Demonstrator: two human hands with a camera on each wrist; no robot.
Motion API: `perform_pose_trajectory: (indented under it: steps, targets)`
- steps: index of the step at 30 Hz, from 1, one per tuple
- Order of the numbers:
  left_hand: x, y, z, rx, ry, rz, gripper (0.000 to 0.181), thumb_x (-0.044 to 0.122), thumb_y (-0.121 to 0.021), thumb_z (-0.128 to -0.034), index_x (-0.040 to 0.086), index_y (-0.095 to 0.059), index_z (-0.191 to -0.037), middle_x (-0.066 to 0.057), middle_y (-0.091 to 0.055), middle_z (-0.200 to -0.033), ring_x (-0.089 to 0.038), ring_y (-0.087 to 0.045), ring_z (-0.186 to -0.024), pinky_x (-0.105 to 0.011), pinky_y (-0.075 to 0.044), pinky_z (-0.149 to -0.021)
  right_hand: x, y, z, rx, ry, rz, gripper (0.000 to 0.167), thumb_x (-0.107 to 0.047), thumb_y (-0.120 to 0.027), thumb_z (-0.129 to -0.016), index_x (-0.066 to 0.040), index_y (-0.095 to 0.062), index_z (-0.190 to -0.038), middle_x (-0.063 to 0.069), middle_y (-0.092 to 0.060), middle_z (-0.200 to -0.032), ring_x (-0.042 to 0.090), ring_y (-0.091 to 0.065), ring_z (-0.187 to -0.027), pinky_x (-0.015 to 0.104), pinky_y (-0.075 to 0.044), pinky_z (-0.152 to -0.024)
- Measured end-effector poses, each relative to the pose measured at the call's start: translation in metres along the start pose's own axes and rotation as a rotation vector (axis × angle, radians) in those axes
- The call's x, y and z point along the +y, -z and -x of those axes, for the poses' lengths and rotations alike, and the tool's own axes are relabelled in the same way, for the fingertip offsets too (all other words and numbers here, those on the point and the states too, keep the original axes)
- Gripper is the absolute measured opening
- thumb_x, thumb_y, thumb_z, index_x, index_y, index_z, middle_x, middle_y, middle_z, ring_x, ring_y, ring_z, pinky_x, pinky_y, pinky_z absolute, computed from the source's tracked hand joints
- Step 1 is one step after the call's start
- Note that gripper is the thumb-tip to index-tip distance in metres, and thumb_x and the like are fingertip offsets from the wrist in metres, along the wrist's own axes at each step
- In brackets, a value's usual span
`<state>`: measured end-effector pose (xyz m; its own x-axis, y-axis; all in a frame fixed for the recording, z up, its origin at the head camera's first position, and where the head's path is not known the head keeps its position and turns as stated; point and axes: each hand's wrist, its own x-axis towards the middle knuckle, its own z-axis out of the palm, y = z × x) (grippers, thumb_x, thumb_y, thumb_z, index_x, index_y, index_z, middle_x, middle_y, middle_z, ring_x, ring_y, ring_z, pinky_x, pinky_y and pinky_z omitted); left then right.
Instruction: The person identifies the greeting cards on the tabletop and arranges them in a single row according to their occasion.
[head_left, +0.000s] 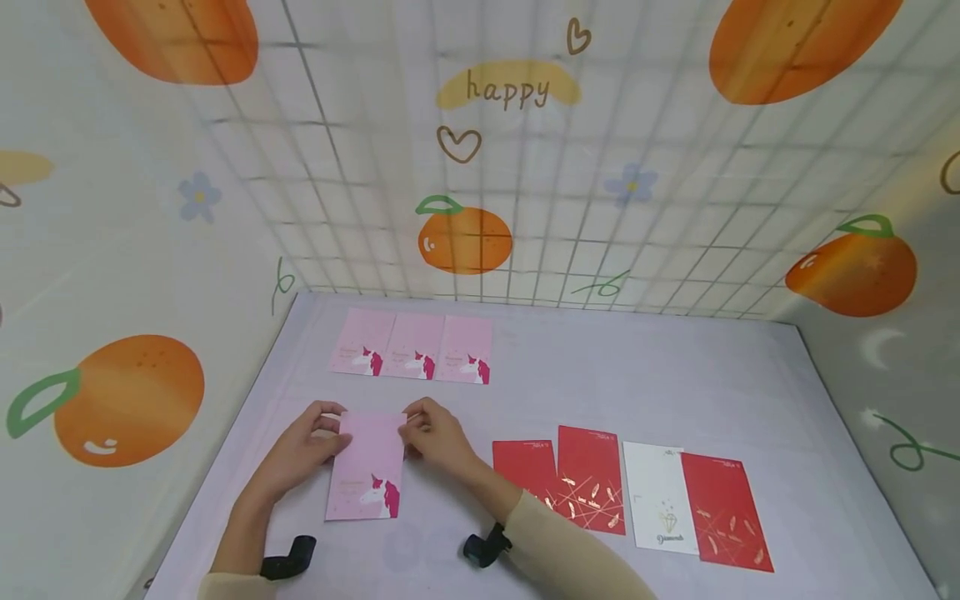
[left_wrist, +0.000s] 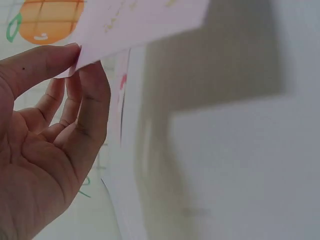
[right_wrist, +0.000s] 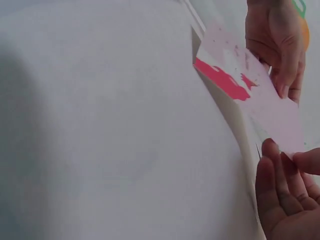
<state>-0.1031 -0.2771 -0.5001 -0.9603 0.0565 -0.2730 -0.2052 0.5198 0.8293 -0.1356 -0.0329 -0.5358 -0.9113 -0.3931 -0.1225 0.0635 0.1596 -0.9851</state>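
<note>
A pink card (head_left: 365, 467) with a white and magenta unicorn is held upright between both hands, above the table's near left part. The left hand (head_left: 306, 443) pinches its left edge between thumb and fingers; in the left wrist view the thumb and fingertips of that hand (left_wrist: 60, 115) meet on the card's corner (left_wrist: 135, 25). At the upper right corner the right hand (head_left: 438, 437) pinches the card. In the right wrist view the card (right_wrist: 270, 102) hangs tilted between the right hand (right_wrist: 290, 192) and the left hand (right_wrist: 280, 42).
Three like pink cards (head_left: 412, 346) lie in a row at the back left. On the right lie red cards (head_left: 590, 479) and a white card (head_left: 660, 492), some overlapping. Fruit-printed curtains (head_left: 465, 175) over a wire grid surround the table (head_left: 637, 367).
</note>
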Motion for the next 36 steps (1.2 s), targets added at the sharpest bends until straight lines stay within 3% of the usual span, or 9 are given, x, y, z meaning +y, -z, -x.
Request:
perform_pose_trajectory:
  steps: [11, 19, 24, 32, 36]
  targets:
    - [0.021, -0.024, -0.005, 0.014, -0.017, 0.109, 0.044, 0.021, -0.069, -0.0961, 0.014, -0.048, -0.135, -0.017, -0.055, -0.117, -0.026, -0.068, -0.093, -0.035, -0.058, -0.081, -0.005, 0.027, 0.009, 0.062, -0.027, -0.046, 0.026, -0.023, -0.068, -0.096, -0.012, -0.059, -0.118, 0.002, -0.067, -0.092, 0.021, -0.068, -0.067, 0.033, -0.058, -0.063]
    - [0.032, -0.046, -0.014, -0.011, -0.087, 0.195, 0.044, 0.019, -0.069, -0.0962, 0.016, -0.049, -0.135, -0.017, -0.055, -0.114, -0.026, -0.068, -0.091, -0.033, -0.058, -0.079, -0.011, 0.054, 0.02, 0.117, -0.018, -0.044, 0.028, -0.022, -0.068, -0.096, -0.01, -0.059, -0.119, 0.006, -0.067, -0.092, 0.025, -0.067, -0.069, 0.034, -0.058, -0.063]
    - [0.041, -0.06, -0.018, -0.022, -0.097, 0.243, 0.042, 0.018, -0.07, -0.0955, 0.019, -0.05, -0.133, -0.016, -0.055, -0.113, -0.027, -0.068, -0.09, -0.033, -0.058, -0.078, -0.012, 0.068, 0.028, 0.146, -0.02, -0.013, 0.029, -0.02, -0.066, -0.097, -0.01, -0.059, -0.124, 0.007, -0.067, -0.094, 0.027, -0.068, -0.071, 0.035, -0.057, -0.063]
    - [0.055, -0.082, -0.025, -0.065, -0.122, 0.293, 0.043, 0.017, -0.071, -0.0946, 0.018, -0.051, -0.133, -0.015, -0.056, -0.111, -0.026, -0.068, -0.09, -0.033, -0.058, -0.077, -0.043, 0.091, 0.055, 0.163, 0.005, 0.001, 0.027, -0.005, -0.059, -0.099, 0.001, -0.056, -0.125, 0.021, -0.064, -0.098, 0.044, -0.065, -0.077, 0.058, -0.056, -0.073]
    - [0.063, -0.094, -0.027, -0.089, -0.146, 0.332, 0.041, 0.013, -0.071, -0.0941, 0.016, -0.052, -0.131, -0.015, -0.056, -0.109, -0.027, -0.068, -0.088, -0.034, -0.059, -0.076, -0.038, 0.105, 0.061, 0.172, 0.007, -0.014, 0.027, -0.006, -0.06, -0.099, 0.0, -0.057, -0.125, 0.021, -0.064, -0.098, 0.046, -0.064, -0.079, 0.058, -0.055, -0.075]
